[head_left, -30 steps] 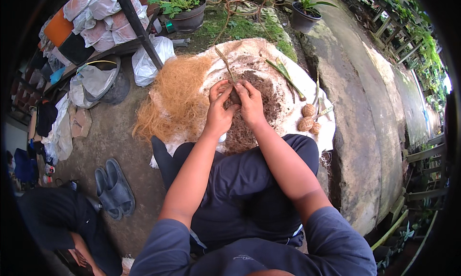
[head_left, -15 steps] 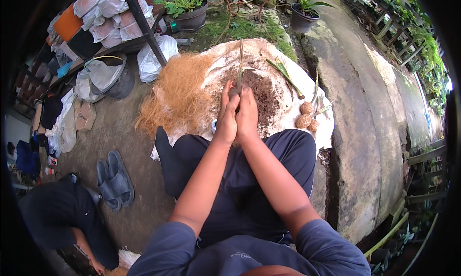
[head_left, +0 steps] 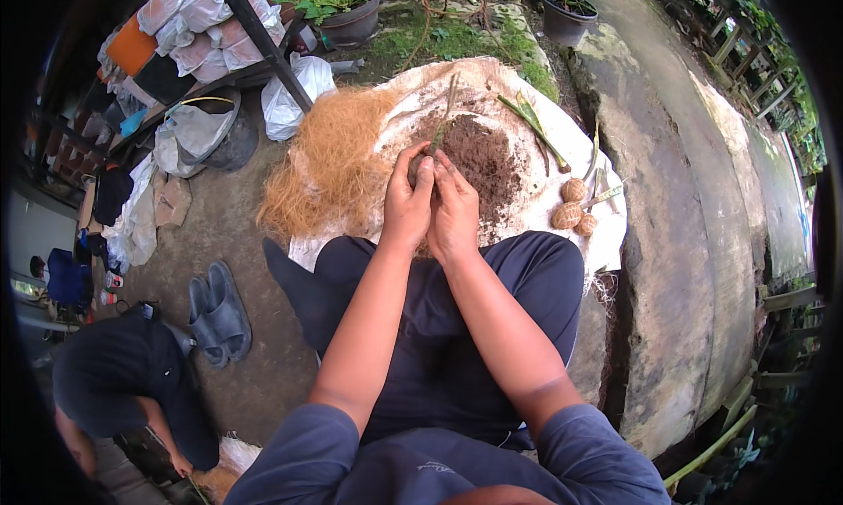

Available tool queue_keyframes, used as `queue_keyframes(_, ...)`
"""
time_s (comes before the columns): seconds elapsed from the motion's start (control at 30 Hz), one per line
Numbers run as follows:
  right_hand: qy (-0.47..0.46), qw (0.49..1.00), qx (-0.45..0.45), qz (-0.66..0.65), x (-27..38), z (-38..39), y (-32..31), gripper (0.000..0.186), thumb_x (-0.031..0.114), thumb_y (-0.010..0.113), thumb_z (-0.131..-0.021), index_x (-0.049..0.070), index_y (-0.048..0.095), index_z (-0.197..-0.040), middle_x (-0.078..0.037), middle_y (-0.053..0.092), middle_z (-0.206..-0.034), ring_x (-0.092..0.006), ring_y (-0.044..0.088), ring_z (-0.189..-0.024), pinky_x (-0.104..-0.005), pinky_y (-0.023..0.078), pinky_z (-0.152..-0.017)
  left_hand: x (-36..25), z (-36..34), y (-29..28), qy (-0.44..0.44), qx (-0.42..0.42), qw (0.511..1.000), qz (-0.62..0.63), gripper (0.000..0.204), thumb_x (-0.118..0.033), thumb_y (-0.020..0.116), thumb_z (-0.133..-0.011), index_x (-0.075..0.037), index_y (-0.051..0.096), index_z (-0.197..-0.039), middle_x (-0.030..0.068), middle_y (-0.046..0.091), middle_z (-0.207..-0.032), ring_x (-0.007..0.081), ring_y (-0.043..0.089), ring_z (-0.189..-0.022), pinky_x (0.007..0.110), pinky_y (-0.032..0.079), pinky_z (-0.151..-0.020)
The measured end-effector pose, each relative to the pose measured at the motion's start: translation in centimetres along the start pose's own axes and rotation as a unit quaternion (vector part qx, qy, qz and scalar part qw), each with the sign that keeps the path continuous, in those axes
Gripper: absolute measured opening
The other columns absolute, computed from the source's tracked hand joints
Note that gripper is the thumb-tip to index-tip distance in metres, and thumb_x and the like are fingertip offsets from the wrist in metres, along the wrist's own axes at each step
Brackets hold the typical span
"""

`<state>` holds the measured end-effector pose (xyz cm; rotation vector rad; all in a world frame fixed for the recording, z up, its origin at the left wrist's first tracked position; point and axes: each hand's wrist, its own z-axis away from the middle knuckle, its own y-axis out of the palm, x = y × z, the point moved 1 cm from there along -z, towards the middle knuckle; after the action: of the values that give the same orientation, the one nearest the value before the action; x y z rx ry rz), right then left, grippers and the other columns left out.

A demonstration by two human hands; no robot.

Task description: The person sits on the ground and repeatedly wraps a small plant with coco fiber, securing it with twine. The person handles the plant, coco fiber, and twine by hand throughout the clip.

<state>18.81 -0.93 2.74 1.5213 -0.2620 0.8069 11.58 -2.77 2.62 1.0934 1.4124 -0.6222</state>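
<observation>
My left hand (head_left: 407,199) and my right hand (head_left: 455,208) are cupped together, closed around the base of a long, narrow leaf cutting (head_left: 449,110). A dark lump of soil (head_left: 428,168) shows between the fingers, partly hidden by them. The leaf points up and away from me. Just beyond and to the right of my hands lies a heap of dark soil (head_left: 492,158) on a pale sack cloth (head_left: 566,241). On the left side of the cloth is a loose mass of brown coconut fibre (head_left: 338,171).
To the right lie several fibre-wrapped balls (head_left: 568,213) with leaves, and loose green leaves (head_left: 534,132). Potted plants (head_left: 568,18) stand beyond. Left are grey sandals (head_left: 219,316), a black bucket (head_left: 230,140) and stacked wrapped bundles (head_left: 206,26). Another person (head_left: 127,378) bends at lower left.
Both hands remain around the cutting's base, with the fingers shifted and the thumbs now nearer the top of the lump. The leaf leans slightly more to the right. The view has shifted a little.
</observation>
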Motion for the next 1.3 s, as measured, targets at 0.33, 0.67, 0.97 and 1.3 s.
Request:
queue_keyframes(0.33, -0.037, 0.953, -0.057, 0.296, 1.9, -0.8, -0.6, 0.033, 0.012, 0.070, -0.100, -0.004, 0.067, -0.129, -0.017, 0.075, -0.118, -0.0182, 0.071, -0.107, -0.0307, 0.055, -0.092, -1.5, 0.0, 0.5, -0.176, -0.034, 0.971, 0.156, 0.034, -0.027, 0.056, -0.110, 0.000, 0.062, -0.130, 0.0085, 0.070, -0.109, 0.0153, 0.066, -0.104, 0.031, 0.055, -0.087)
queue_keyframes(0.67, -0.020, 0.854, 0.075, 0.514, 5.3, 1.3, -0.2, 0.031, 0.018, 0.062, -0.096, 0.003, 0.076, -0.118, -0.022, 0.077, -0.096, -0.0345, 0.077, -0.092, -0.0404, 0.059, -0.083, -1.8, 1.6, -2.0, -0.153, -0.070, 0.985, -0.048, 0.027, -0.023, 0.063, -0.106, 0.003, 0.064, -0.115, 0.0153, 0.072, -0.108, 0.0196, 0.072, -0.088, 0.031, 0.059, -0.073)
queue_keyframes(0.97, -0.045, 0.817, -0.016, 0.575, 7.2, 2.2, -5.1, 0.018, 0.013, 0.073, -0.092, 0.001, 0.078, -0.104, -0.013, 0.075, -0.077, -0.0184, 0.071, -0.066, -0.0342, 0.055, -0.065, -1.5, 3.4, -0.7, -0.216, -0.048, 0.974, 0.044, 0.012, -0.013, 0.064, -0.100, -0.003, 0.060, -0.095, 0.0091, 0.064, -0.076, 0.0161, 0.060, -0.050, 0.028, 0.040, -0.038)
queue_keyframes(1.3, 0.250, 0.954, 0.090, 0.138, 5.6, 5.3, -2.2, 0.051, 0.039, 0.065, -0.103, 0.010, 0.053, -0.143, -0.008, 0.061, -0.136, -0.0247, 0.062, -0.122, -0.0523, 0.056, -0.094, -4.6, 6.1, 0.4, -0.100, 0.087, 0.991, -0.008, 0.045, 0.003, 0.075, -0.081, -0.006, 0.058, -0.122, 0.0052, 0.069, -0.096, 0.0147, 0.070, -0.091, 0.030, 0.058, -0.080)
